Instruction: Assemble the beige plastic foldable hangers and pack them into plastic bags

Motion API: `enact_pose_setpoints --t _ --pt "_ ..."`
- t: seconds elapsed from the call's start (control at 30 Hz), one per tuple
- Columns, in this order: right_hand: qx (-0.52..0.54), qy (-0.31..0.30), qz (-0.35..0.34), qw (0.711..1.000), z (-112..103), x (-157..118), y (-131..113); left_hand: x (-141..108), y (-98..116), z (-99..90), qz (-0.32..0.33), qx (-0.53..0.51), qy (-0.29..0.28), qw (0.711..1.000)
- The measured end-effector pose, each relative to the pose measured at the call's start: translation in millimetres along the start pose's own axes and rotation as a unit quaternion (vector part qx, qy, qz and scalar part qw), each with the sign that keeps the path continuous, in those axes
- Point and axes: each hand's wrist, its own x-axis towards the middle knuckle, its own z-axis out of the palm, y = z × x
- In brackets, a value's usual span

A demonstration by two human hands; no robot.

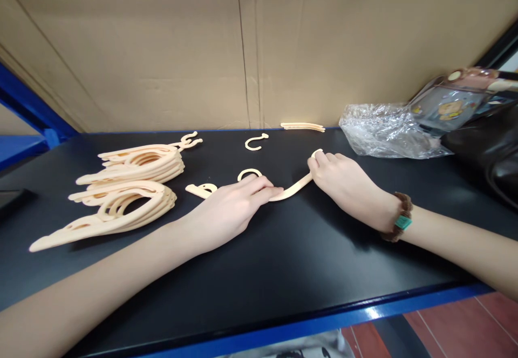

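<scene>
Both of my hands are on one cream plastic hanger piece (297, 186) at the middle of the black table. My left hand (230, 207) lies over its left part with the fingers pressed together on it. My right hand (338, 177) is closed around its right end, near a small pale tip. A curved hook (249, 173) shows just behind my left hand, and a flat piece with holes (198, 190) lies left of the fingers. Farther back lies a loose hook (254, 142). How the pieces join under my left hand is hidden.
Two stacks of cream hanger parts (137, 201) lie at the left, with hooks (189, 141) behind. Thin strips (302, 127) sit at the back edge. Clear plastic wrap (388, 131) and a dark bag (485, 142) are at the right.
</scene>
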Motion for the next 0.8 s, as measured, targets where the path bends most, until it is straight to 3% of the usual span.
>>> enact_pose_setpoints --t 0.53,0.8 --pt "0.029 0.004 -0.05 0.998 0.7 -1.9 0.1 0.1 0.9 -2.6 -0.008 0.014 0.0 1.0" --pt "0.061 0.052 -0.095 0.992 3.9 1.6 4.2 0.0 -3.6 -4.0 -0.076 0.016 0.025 0.997"
